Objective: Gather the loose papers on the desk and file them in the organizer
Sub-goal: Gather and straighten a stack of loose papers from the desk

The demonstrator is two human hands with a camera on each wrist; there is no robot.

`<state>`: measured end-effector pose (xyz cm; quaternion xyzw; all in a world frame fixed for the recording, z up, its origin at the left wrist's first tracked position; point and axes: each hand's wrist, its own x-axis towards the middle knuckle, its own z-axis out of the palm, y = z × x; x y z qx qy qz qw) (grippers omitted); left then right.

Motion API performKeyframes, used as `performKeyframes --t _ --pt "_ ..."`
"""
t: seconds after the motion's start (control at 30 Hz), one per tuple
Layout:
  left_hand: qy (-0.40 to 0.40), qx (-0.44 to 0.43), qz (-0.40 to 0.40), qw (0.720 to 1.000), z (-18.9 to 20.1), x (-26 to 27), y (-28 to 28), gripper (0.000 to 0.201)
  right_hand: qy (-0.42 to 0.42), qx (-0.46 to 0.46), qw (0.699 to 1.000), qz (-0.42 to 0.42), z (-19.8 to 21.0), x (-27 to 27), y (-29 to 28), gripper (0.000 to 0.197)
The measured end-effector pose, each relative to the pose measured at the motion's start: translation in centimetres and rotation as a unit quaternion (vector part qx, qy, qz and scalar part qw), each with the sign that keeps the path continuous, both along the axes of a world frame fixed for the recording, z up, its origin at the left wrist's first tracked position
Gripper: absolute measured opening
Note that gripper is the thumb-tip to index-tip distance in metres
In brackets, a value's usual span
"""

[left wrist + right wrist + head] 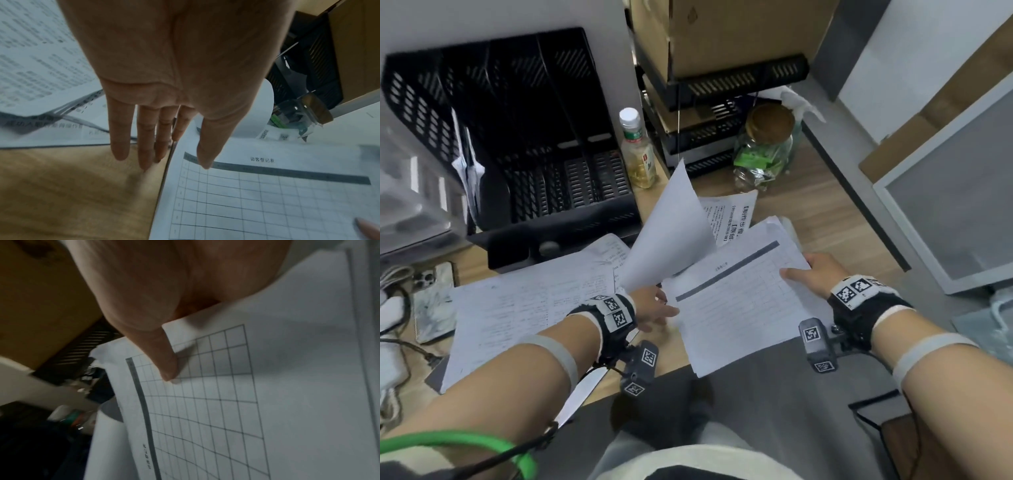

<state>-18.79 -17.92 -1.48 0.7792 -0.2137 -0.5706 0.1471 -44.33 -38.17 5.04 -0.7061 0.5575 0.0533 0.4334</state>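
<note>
My right hand (820,274) pinches a stack of gridded forms (739,298) by its edge, thumb on top, held in front of the organizer (517,137). My left hand (654,308), fingers straight and spread, sits at the stack's near corner, where a blank sheet (671,226) curls up. Gathering looks partly done: printed pages (527,301) lie on the surface (808,202) before the organizer, another sheet (726,212) to its right; nothing in hand is filed.

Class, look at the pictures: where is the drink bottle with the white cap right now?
In the head view, the bottle stands upright at the back of the desk, between the black organizer and the glass jar.
</note>
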Motion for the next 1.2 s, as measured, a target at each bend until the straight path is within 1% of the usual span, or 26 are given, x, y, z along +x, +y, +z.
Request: performKeyframes --t 0.07,0.17,0.27,0.3,0.33,0.4,0.43,0.5,0.53,0.57,0.6,0.63,0.67,0.73,0.77,0.83,0.9,1.0,1.03,1.07,1.13,1.2 --pt "0.008 -0.005 -0.017 1.000 0.8 0.3 -0.1 0.062 -0.002 -0.062 0.998 0.023 2.4 1.3 0.1 0.026" --pt "0.014 -0.038 -0.044 0.998 1.8 1.1 -0.5 0.058 -0.017 -0.152 0.987 0.041 6.3 3.1 0.4 0.017" --pt "0.009 -0.080 -0.055 0.995 3.0 2.0 -1.2 0.059 -0.046 -0.228 0.972 0.031 9.7 3.8 1.1 0.014" --pt "0.005 -0.088 -0.063 0.994 3.4 2.2 -1.5 0.063 -0.062 -0.250 0.966 0.023 10.6 3.7 1.5 0.015" --pt "0.010 -0.102 -0.067 0.993 3.8 2.5 -1.8 0.069 -0.079 -0.268 0.960 0.010 11.6 3.7 2.0 0.017" --pt "0.044 -0.131 -0.058 0.989 5.0 3.0 -2.5 0.085 -0.122 -0.297 0.947 -0.030 13.4 3.4 3.5 0.014" --pt "0.053 -0.143 -0.060 0.987 5.5 3.3 -2.9 0.097 -0.142 -0.306 0.940 -0.052 14.3 3.3 4.3 0.012" --pt "0.032 -0.177 -0.085 0.980 6.7 3.7 -3.9 0.129 -0.172 -0.314 0.929 -0.094 15.7 2.8 5.8 0.012" --pt "0.023 -0.211 -0.085 0.973 7.4 3.7 -4.2 0.133 -0.185 -0.317 0.923 -0.115 16.1 2.5 6.6 0.014" --pt "0.029 -0.258 -0.064 0.964 7.8 3.8 -4.5 0.124 -0.198 -0.318 0.917 -0.136 16.4 2.2 7.4 0.015" --pt "0.056 -0.317 -0.037 0.946 8.3 3.8 -4.7 0.105 -0.214 -0.309 0.914 -0.154 16.6 1.9 8.2 0.012" --pt "0.093 -0.370 -0.008 0.924 8.8 3.8 -4.9 0.091 -0.235 -0.294 0.911 -0.170 16.7 1.7 8.8 0.009" --pt "0.137 -0.406 0.032 0.903 9.3 3.9 -4.9 0.079 -0.254 -0.272 0.910 -0.181 16.8 1.5 9.4 0.011" --pt "0.221 -0.443 0.101 0.863 10.4 4.6 -4.7 0.054 -0.282 -0.239 0.906 -0.205 16.4 1.6 10.6 0.018" --pt "0.242 -0.444 0.114 0.855 10.6 5.3 -4.5 0.044 -0.289 -0.232 0.903 -0.216 16.1 1.8 11.2 0.019" --pt "0.240 -0.434 0.104 0.862 10.9 6.7 -4.1 0.035 -0.298 -0.227 0.899 -0.227 15.3 2.3 11.8 0.017" --pt "0.208 -0.435 0.103 0.870 11.0 8.3 -3.2 0.034 -0.299 -0.214 0.899 -0.238 14.3 3.3 12.0 0.020" --pt "0.158 -0.458 0.131 0.865 11.7 10.7 -1.3 0.024 -0.286 -0.187 0.909 -0.237 13.3 5.8 12.2 0.017" --pt "0.154 -0.462 0.143 0.861 12.1 11.6 -0.6 0.021 -0.296 -0.171 0.911 -0.230 12.9 6.9 12.3 0.018" --pt "0.150 -0.464 0.152 0.860 12.5 12.6 0.4 0.019 -0.316 -0.149 0.910 -0.222 12.6 8.2 12.4 0.023" --pt "0.140 -0.462 0.162 0.861 12.8 14.7 2.4 0.023 -0.356 -0.099 0.904 -0.213 11.9 10.6 12.7 0.033" --pt "0.119 -0.449 0.175 0.868 12.4 17.0 5.1 0.029 -0.364 -0.071 0.912 -0.178 10.7 13.4 13.2 0.026"
